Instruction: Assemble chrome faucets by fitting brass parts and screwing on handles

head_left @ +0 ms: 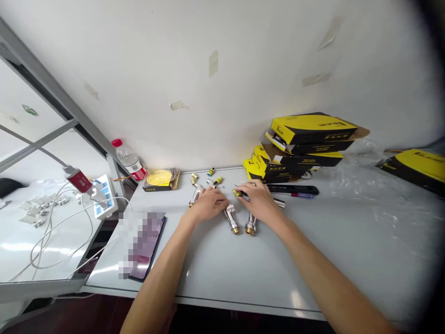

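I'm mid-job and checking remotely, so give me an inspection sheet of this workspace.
Surface: glossy grey-white table, reflecting light.
Job's things: brass-ended silver metal fittings; small yellow-and-black cylinder.
Clutter: stacked yellow-and-black cardboard boxes, red-capped clear plastic bottle, dark flat phone.
Hands: left hand over the fittings; right hand at the cylinder, grip unclear.
Cables: loose white cables left, near white-and-blue power strip.
Surroundings: white wall with tape patches.

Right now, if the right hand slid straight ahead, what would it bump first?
The right hand would probably meet the yellow-black piece beyond the small yellow piece it seems to touch, though depth is unclear.
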The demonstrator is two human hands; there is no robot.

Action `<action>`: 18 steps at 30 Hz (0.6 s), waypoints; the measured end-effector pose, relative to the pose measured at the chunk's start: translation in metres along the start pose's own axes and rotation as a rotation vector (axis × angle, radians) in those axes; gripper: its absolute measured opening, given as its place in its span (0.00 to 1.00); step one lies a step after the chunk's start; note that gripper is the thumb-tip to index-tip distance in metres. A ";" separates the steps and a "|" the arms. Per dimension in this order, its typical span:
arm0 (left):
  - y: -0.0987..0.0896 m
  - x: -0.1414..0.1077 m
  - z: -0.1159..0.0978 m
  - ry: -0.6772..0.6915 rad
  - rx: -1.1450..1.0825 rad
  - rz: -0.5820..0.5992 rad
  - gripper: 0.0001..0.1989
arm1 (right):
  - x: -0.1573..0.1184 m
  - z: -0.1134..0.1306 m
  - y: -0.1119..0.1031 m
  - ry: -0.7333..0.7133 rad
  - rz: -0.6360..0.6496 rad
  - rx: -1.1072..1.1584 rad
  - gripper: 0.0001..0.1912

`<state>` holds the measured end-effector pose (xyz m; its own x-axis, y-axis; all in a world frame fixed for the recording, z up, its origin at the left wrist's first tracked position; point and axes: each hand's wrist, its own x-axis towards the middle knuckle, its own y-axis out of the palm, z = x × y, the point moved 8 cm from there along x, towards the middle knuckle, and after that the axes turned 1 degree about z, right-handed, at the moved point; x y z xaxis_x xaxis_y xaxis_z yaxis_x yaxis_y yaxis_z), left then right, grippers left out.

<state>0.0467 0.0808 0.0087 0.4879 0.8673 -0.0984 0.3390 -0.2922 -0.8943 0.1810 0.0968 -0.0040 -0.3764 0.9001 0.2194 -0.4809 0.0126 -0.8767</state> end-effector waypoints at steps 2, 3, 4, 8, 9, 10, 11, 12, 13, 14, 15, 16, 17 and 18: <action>0.002 0.000 -0.001 0.010 -0.007 0.037 0.14 | 0.000 -0.008 -0.002 0.065 0.012 0.002 0.10; 0.002 0.000 0.000 0.008 -0.017 0.036 0.12 | 0.000 -0.010 -0.003 0.077 0.019 0.001 0.10; 0.001 0.000 0.002 0.005 -0.027 0.023 0.11 | -0.001 -0.010 -0.003 0.069 0.023 -0.002 0.11; -0.009 0.002 0.015 -0.085 -0.028 -0.142 0.12 | -0.004 0.001 -0.003 -0.028 0.042 -0.025 0.16; -0.013 0.001 0.019 -0.124 -0.011 -0.202 0.13 | -0.004 0.004 -0.002 -0.027 0.052 -0.026 0.15; -0.017 0.001 0.024 -0.165 0.012 -0.261 0.14 | -0.004 0.005 -0.001 -0.014 0.061 -0.020 0.13; -0.022 -0.001 0.028 -0.207 0.037 -0.315 0.15 | -0.003 0.005 -0.002 0.005 0.066 -0.003 0.11; -0.026 -0.002 0.032 -0.247 0.062 -0.362 0.16 | -0.002 0.005 -0.002 0.021 0.063 0.022 0.10; -0.029 -0.004 0.036 -0.284 0.082 -0.393 0.18 | -0.001 0.005 -0.004 0.033 0.052 0.056 0.10; -0.031 -0.005 0.041 -0.320 0.095 -0.404 0.19 | 0.000 0.004 -0.007 0.043 0.030 0.094 0.10; -0.031 -0.006 0.045 -0.348 0.102 -0.392 0.19 | 0.002 0.002 -0.010 0.052 -0.001 0.140 0.11; -0.028 -0.005 0.049 -0.364 0.104 -0.360 0.19 | 0.003 -0.001 -0.014 0.061 -0.033 0.193 0.13; -0.025 -0.005 0.052 -0.368 0.105 -0.318 0.18 | 0.004 -0.004 -0.017 0.071 -0.063 0.252 0.15; -0.022 -0.004 0.054 -0.367 0.107 -0.279 0.18 | 0.005 -0.008 -0.020 0.086 -0.084 0.312 0.17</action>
<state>-0.0060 0.1054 0.0049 0.0667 0.9975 0.0219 0.3226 -0.0008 -0.9465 0.1951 0.1043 0.0115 -0.2633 0.9352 0.2369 -0.7315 -0.0335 -0.6810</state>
